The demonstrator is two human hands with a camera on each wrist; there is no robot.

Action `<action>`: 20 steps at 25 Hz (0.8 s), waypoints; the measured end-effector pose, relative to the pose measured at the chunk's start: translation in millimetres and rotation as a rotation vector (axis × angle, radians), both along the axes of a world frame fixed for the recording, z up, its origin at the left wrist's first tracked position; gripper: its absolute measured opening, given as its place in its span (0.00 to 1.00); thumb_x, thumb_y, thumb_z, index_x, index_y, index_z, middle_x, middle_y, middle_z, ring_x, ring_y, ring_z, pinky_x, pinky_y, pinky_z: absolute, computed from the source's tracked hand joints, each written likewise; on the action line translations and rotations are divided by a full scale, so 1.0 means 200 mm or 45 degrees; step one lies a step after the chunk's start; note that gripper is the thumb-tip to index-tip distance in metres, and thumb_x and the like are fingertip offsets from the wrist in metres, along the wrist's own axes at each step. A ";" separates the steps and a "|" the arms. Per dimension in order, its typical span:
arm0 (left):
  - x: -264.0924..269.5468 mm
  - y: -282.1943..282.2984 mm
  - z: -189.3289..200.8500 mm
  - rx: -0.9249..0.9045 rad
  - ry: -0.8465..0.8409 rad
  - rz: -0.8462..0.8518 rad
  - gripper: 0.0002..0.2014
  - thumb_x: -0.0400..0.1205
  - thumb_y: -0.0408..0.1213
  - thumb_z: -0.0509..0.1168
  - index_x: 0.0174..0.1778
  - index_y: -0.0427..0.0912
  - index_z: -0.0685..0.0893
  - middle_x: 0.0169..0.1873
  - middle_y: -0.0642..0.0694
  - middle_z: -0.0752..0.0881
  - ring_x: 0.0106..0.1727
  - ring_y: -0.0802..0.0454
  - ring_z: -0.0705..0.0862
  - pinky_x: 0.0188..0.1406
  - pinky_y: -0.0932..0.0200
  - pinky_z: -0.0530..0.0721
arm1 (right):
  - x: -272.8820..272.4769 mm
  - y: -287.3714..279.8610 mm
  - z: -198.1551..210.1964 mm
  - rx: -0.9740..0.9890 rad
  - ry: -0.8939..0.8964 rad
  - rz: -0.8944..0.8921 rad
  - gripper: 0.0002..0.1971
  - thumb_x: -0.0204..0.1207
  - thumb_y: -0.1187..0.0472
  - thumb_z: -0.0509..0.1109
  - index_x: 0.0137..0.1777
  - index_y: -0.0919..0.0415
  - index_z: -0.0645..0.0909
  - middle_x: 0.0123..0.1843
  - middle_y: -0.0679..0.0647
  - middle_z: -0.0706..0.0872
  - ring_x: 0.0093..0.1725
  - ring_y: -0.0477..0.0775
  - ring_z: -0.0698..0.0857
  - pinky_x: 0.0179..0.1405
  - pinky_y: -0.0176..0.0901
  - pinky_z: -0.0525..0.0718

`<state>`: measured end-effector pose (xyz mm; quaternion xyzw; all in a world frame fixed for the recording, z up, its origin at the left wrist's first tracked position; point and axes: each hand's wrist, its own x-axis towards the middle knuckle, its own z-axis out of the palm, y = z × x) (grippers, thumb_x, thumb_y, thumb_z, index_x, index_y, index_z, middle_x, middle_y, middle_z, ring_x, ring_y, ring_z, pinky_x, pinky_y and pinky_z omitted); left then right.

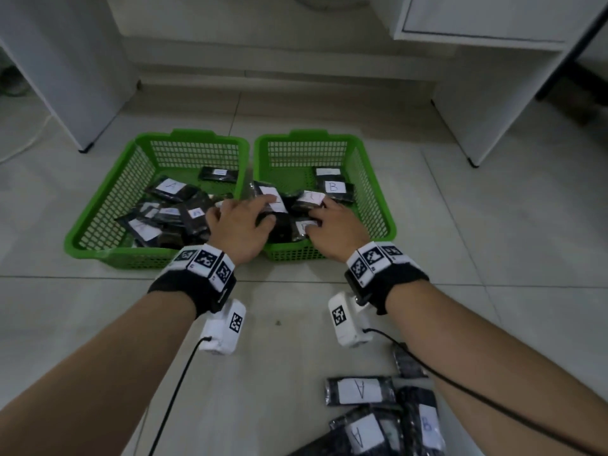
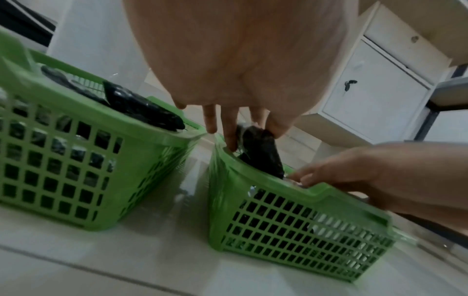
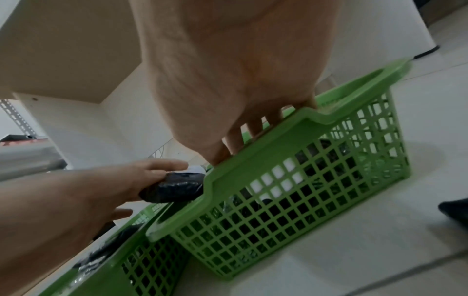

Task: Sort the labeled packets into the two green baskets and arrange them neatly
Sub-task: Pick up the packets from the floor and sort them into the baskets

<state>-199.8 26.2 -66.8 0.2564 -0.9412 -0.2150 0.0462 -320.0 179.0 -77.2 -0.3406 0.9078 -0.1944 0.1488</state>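
Observation:
Two green baskets stand side by side on the floor. The left basket (image 1: 98,209) holds several dark packets labelled A (image 1: 171,186). The right basket (image 1: 378,205) holds packets labelled B (image 1: 334,187). My left hand (image 1: 270,210) reaches over the right basket's left side and grips a dark packet with a white label (image 1: 274,200), pinched between thumb and fingers (image 2: 258,148). My right hand (image 1: 314,220) lies inside the right basket with straight, spread fingers on the packets there. Its fingertips are hidden behind the basket rim (image 3: 278,128) in the right wrist view.
A pile of loose packets lies on the tiled floor at the front right, among them one marked A (image 1: 360,390) and one marked B (image 1: 426,426). White cabinets (image 1: 477,34) and a white panel (image 1: 65,77) stand behind the baskets. Sensor cables trail from both wrists.

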 end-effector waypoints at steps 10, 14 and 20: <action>0.00 0.06 -0.15 -0.209 -0.233 -0.074 0.27 0.88 0.47 0.51 0.85 0.54 0.58 0.88 0.49 0.40 0.87 0.43 0.34 0.81 0.34 0.33 | 0.10 0.13 0.01 -0.256 -0.022 0.023 0.13 0.82 0.52 0.70 0.57 0.61 0.85 0.57 0.55 0.84 0.55 0.55 0.83 0.55 0.47 0.82; 0.04 0.04 -0.12 0.094 -0.064 0.013 0.38 0.80 0.41 0.63 0.86 0.54 0.54 0.88 0.44 0.42 0.88 0.42 0.40 0.85 0.35 0.41 | 0.17 0.16 -0.04 -0.431 0.015 0.037 0.13 0.82 0.57 0.70 0.37 0.62 0.81 0.41 0.54 0.83 0.41 0.53 0.81 0.40 0.44 0.75; 0.10 0.02 -0.14 0.047 -0.033 0.019 0.39 0.80 0.37 0.64 0.87 0.44 0.55 0.87 0.42 0.49 0.88 0.44 0.44 0.86 0.40 0.48 | 0.27 0.17 -0.05 -0.444 -0.016 0.086 0.14 0.84 0.57 0.69 0.36 0.58 0.77 0.39 0.50 0.79 0.41 0.49 0.78 0.39 0.42 0.71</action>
